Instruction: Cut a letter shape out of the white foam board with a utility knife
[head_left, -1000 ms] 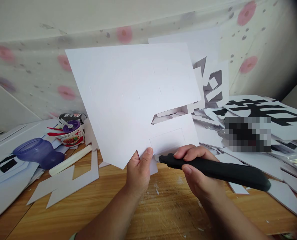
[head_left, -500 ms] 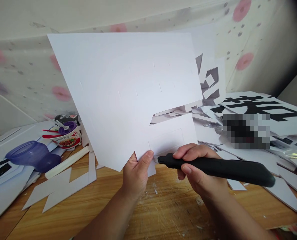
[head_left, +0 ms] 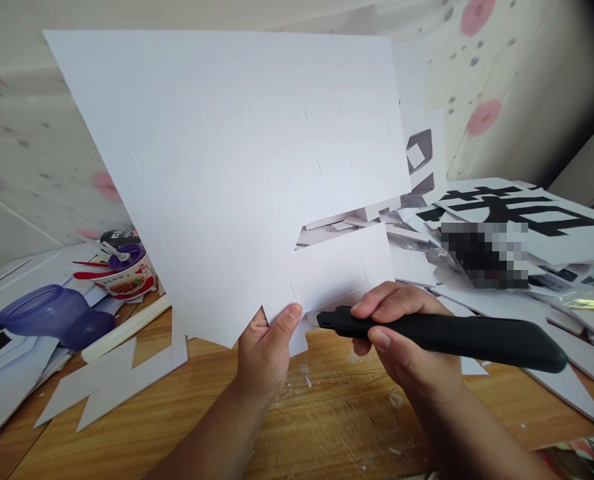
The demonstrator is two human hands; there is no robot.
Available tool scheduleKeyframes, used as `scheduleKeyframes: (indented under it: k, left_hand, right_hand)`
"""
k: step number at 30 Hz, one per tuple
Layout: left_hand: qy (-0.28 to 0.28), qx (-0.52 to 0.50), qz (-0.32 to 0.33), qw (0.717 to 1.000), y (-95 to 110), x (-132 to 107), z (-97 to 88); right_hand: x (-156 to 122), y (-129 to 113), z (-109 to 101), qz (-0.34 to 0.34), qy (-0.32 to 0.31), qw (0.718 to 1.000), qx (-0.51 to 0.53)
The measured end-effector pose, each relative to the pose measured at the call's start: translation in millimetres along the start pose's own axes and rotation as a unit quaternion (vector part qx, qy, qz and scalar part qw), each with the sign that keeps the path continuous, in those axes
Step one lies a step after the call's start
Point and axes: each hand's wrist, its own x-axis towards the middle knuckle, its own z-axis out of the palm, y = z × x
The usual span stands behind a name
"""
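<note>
Head view: your left hand (head_left: 265, 350) pinches the white board (head_left: 227, 173) by its bottom edge, tilted up above the wooden table (head_left: 327, 427); your right hand (head_left: 401, 337) is clenched round the black cutter (head_left: 457, 335), tip just beside your left thumb, and a slip could nick it. Board is large, thin, faintly scored, notched from the right; so held, it could tear there.

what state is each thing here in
white board: held up tilted, left hand pinching its bottom edge, notch cut out
black cutter: gripped in right hand, tip at the board's lower edge
purple jar: on its side, lidless
noodle cup: upright, lid on
table: scratched, strewn with scraps
</note>
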Motion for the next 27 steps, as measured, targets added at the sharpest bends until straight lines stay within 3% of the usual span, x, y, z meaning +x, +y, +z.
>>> scheduleKeyframes:
  k: [12, 27]
  left_hand:
    - [-0.025, 0.008, -0.005, 1.000, -2.2, -2.4, -5.5]
    - [-0.026, -0.007, 0.001, 1.000, -0.8, -2.7, -4.7]
  right_hand:
    - [1.4, -3.4, -10.7, 0.012, -0.027, 1.000, -0.001]
    - [0.3, -14.6, -14.5, 0.045, 0.003, 0.999, -0.021]
